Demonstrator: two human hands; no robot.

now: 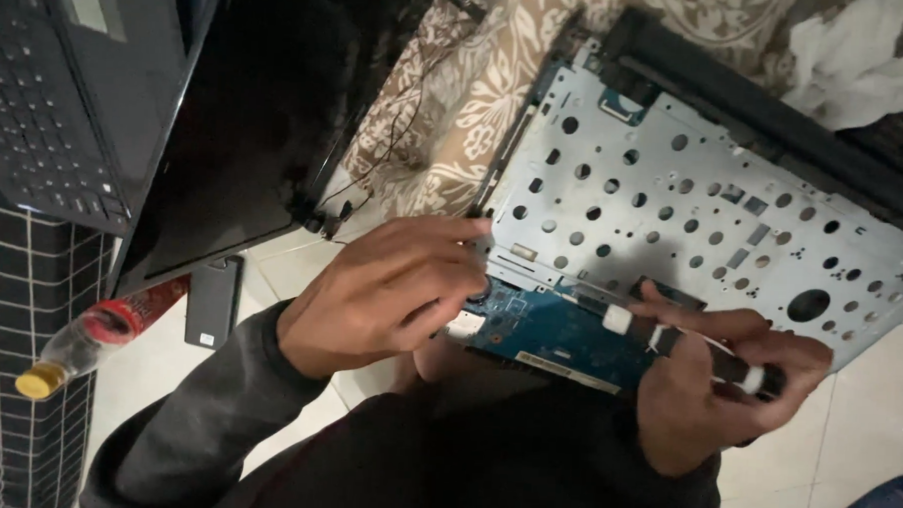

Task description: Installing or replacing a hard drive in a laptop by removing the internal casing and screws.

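Across the person's lap, a stripped laptop chassis (673,212) lies bottom-up so its blue circuit board (559,338) faces them, the left hand (390,287) pinching shut at the board's edge while the right hand (717,383) grips a black-and-white screwdriver (688,347) angled toward it.

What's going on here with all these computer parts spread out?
A person has an opened laptop chassis on their lap, its perforated metal plate facing up. The left hand presses on the blue circuit board at its near edge, while the right hand holds a black-and-white screwdriver over it. Another laptop and a bottle lie to the left.
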